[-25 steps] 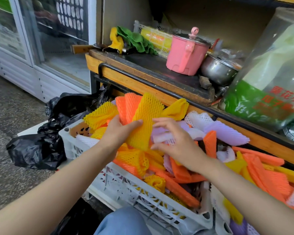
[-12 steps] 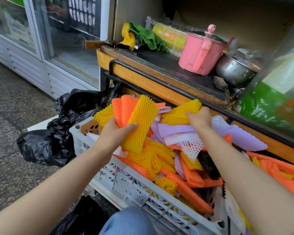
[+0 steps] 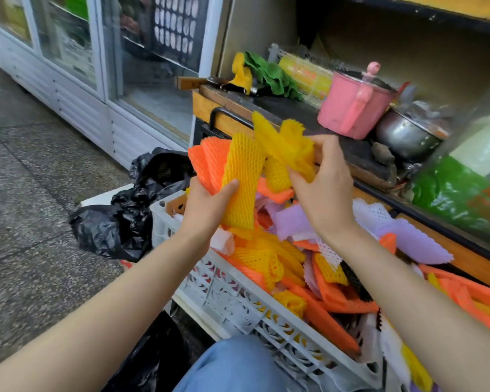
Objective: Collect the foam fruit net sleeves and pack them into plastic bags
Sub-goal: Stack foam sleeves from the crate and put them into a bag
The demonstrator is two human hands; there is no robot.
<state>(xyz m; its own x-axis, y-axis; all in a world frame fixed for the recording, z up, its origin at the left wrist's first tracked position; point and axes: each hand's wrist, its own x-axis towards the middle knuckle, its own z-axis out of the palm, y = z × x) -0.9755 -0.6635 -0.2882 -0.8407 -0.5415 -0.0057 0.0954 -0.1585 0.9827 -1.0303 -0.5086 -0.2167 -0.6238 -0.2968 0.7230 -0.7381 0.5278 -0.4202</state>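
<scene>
Gathering step. My left hand (image 3: 207,205) gripping yellow and orange foam net sleeves (image 3: 242,179) above left corner of white plastic crate (image 3: 238,301). My right hand (image 3: 326,190), fingers (image 3: 297,176) pinching crumpled yellow sleeves (image 3: 289,145) beside them. Next, I'm guessing: merging bundles, bagging in black plastic bag (image 3: 116,224).

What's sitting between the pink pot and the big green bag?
A silver pot sits between the pink pot and the green bag, as the head view shows.

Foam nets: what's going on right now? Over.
Left hand grips yellow-and-orange bunch. Right hand pinches yellow net. Crate below heaped full. Nothing in the way.
</scene>
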